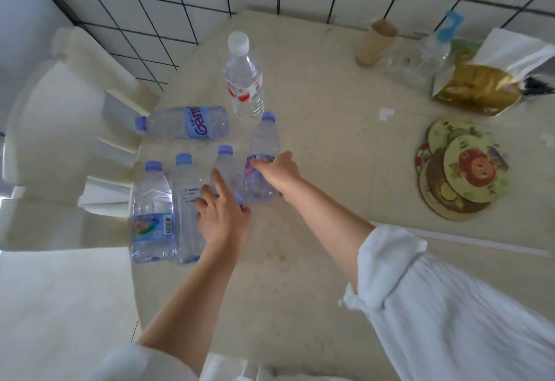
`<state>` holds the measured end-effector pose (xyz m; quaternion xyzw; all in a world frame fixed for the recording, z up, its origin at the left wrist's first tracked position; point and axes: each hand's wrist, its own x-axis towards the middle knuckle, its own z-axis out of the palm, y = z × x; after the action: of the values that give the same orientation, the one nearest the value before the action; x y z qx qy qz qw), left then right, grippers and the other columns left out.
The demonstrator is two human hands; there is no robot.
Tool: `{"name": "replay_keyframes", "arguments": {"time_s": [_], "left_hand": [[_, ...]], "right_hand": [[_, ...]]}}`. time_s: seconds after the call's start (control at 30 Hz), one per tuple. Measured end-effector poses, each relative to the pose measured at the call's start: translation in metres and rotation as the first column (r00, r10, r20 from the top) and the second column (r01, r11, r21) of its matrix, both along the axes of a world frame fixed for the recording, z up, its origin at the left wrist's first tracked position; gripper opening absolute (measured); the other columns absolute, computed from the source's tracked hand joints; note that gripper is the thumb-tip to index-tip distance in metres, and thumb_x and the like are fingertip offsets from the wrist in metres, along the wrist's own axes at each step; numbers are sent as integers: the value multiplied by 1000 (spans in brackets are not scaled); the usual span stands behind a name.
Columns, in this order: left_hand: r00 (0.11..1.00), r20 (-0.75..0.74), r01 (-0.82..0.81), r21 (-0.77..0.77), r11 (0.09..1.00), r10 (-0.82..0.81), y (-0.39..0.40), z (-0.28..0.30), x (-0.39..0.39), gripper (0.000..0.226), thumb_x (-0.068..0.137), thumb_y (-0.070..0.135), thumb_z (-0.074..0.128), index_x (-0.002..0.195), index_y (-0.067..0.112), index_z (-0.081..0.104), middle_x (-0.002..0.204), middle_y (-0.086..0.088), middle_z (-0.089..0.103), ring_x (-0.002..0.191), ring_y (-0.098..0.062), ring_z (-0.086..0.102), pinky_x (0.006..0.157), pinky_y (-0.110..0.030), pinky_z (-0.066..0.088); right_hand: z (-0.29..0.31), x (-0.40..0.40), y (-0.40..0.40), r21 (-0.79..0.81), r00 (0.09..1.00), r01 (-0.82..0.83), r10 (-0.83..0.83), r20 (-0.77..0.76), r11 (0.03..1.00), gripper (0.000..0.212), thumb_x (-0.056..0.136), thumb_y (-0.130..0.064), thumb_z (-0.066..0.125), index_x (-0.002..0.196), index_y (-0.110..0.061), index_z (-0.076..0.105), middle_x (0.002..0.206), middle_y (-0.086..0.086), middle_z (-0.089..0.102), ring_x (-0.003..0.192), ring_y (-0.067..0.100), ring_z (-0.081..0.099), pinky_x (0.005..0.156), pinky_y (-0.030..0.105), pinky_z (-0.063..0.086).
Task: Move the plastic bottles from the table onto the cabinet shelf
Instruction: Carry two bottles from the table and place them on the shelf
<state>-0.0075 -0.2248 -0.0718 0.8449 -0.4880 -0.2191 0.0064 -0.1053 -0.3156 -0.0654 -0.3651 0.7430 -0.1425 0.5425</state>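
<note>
On the beige table (315, 146) I count seven plastic bottles, all in its left half. My right hand (276, 170) is wrapped around the label band of an upright purple-capped bottle (262, 146), fingers curled across its front and thumb behind; the bottle's base rests on the table. My left hand (222, 215) sits over a small bottle of which only the blue cap (239, 199) shows at the hand's 2 o'clock edge. The index finger (219, 182) is extended toward 12 o'clock and the other fingers are bent; I cannot tell whether this hand has closed on that bottle.

Just left of the right-hand bottle stands a second purple-capped bottle (226, 167), partly hidden by my left index finger. At 9 o'clock from my left hand stand two more, side by side and touching: one with printed text (186, 200) and one with a colourful label and barcode (151, 209). At 11 o'clock from them a bottle lies on its side (186, 122), cap pointing to 9 o'clock, near the table's edge. At 12 o'clock from my right hand stands a taller white-capped bottle (244, 80) with a red and white label.

Well apart, at 3 o'clock, lies a stack of round coasters (462, 170). At 1 o'clock sit a cardboard tube (377, 42) and a gold bag (477, 89).
</note>
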Motion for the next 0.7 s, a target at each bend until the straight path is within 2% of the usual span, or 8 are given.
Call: {"name": "replay_keyframes", "arguments": {"time_s": [0.1, 0.2, 0.37, 0.47, 0.53, 0.63, 0.7], "left_hand": [[1000, 27, 9, 2, 1000, -9, -3, -4, -2, 95, 84, 27, 64, 154, 14, 0, 141, -21, 34, 120, -41, 43, 89, -46, 45], [1000, 3, 2, -6, 1000, -2, -4, -7, -2, 95, 84, 24, 63, 154, 14, 0, 140, -21, 35, 116, -41, 47, 88, -46, 45], [993, -104, -57, -64, 996, 50, -7, -10, 9, 98, 77, 17, 65, 154, 21, 5, 137, -20, 41, 112, -43, 50, 84, -47, 46], [985, -158, -83, -102, 991, 66, -5, -9, 12, 97, 76, 16, 66, 154, 22, 8, 137, -19, 42, 113, -43, 50, 83, -47, 45], [983, -172, -86, -116, 990, 65, -3, -8, 12, 98, 77, 17, 68, 155, 23, 9, 137, -18, 42, 114, -42, 49, 83, -47, 46], [980, -187, -95, -117, 989, 72, -3, -9, 16, 99, 76, 19, 70, 154, 25, 10, 136, -17, 44, 114, -42, 50, 83, -46, 46], [972, -220, -102, -100, 990, 78, -5, -10, 19, 101, 76, 20, 73, 154, 27, 10, 135, -16, 46, 115, -41, 50, 84, -46, 45]], "right_hand": [[-10, 7, -7, 35, 997, 2, 1, -71, 999, 79, 68, -46, 78, 124, -6, 38, 131, 16, 48, 117, 33, 54, 92, 38, 48], [-16, 11, -11, 46, 993, -9, 14, -114, 999, 90, 58, -54, 81, 122, -7, 37, 129, 14, 46, 116, 34, 54, 96, 42, 49], [-23, 6, -16, 21, 995, -37, 39, -88, 999, 83, 61, -45, 81, 120, -4, 40, 122, 14, 58, 109, 31, 60, 85, 35, 51], [-22, -2, -16, 42, 998, -38, 41, -57, 998, 75, 61, -39, 80, 118, -5, 44, 115, 12, 61, 103, 31, 62, 87, 36, 54], [-21, -10, -13, 62, 995, -73, 77, -63, 995, 70, 61, -37, 77, 117, -6, 47, 112, 10, 62, 100, 30, 62, 82, 34, 55], [-17, -21, -1, 90, 989, -123, 130, -70, 988, 62, 58, -34, 77, 109, -7, 52, 105, 9, 63, 92, 28, 62, 68, 29, 50], [-16, -29, 11, 100, 992, -110, 116, -56, 989, 51, 56, -33, 76, 98, -9, 60, 99, 9, 67, 89, 26, 66, 68, 29, 54]]}}
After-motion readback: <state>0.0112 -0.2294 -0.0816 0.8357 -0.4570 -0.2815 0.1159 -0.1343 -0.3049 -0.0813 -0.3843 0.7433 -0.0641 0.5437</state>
